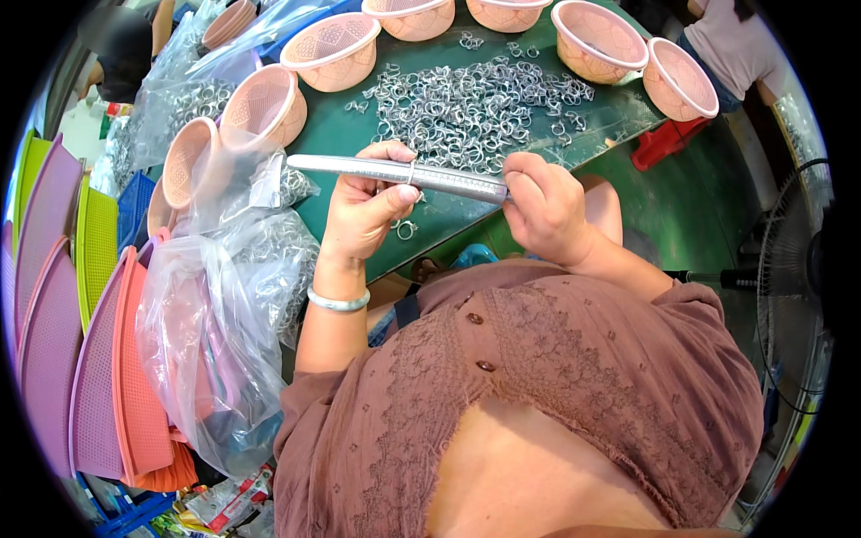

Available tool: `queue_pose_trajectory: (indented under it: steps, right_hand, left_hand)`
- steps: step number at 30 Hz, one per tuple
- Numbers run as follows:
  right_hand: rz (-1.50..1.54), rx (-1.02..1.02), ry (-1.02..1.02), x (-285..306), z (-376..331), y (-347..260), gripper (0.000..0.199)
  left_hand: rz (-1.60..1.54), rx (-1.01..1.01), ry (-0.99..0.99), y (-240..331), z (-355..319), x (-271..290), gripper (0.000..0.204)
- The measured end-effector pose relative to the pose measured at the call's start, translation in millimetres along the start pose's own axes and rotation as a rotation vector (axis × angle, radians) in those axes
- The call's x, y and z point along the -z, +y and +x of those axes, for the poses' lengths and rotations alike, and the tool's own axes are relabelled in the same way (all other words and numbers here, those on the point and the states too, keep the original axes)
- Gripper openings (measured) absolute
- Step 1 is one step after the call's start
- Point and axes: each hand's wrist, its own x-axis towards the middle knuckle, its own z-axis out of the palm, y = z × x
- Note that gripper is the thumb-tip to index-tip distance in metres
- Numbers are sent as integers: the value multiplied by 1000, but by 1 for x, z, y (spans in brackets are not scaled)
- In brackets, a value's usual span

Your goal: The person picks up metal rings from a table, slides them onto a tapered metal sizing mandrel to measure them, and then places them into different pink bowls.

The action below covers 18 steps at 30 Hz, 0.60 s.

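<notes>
A tapered metal ring mandrel (459, 183) with marked lines lies nearly level above the table's near edge, its narrow tip to the left. My right hand (549, 208) is closed around its thick right end. Around the mandrel's middle sits a thin silver ring (413, 171), pinched between the thumb and fingers of my left hand (366, 199). Just beyond both hands, a wide pile of silver rings (462, 108) covers part of the green table (345, 134). One loose ring (406, 230) lies near the table edge below my left hand.
Pink plastic baskets (330, 54) curve around the pile. Clear bags of rings (278, 260) stand at the left, beside stacked purple, green and orange baskets (94, 359). At the right are a black fan (794, 260) and a red stool (665, 145). Two other people are at the far corners.
</notes>
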Motion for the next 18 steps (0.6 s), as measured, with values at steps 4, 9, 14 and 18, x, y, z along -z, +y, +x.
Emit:
queue_pose_trajectory:
  steps: [4, 9, 14, 18]
  right_hand:
    - [-12, 12, -9, -2, -1, 2, 15]
    - [-18, 7, -12, -3, -4, 3, 15]
    - [-32, -2, -9, -5, -7, 4, 15]
    - [-29, -2, 8, -7, -8, 3, 15]
  left_hand:
    - [-50, 11, 12, -2, -1, 0, 36]
    - [-31, 19, -13, -6, -1, 4, 35]
    - [-35, 19, -16, -8, -1, 4, 34]
    - [-135, 43, 26, -12, -3, 0, 36]
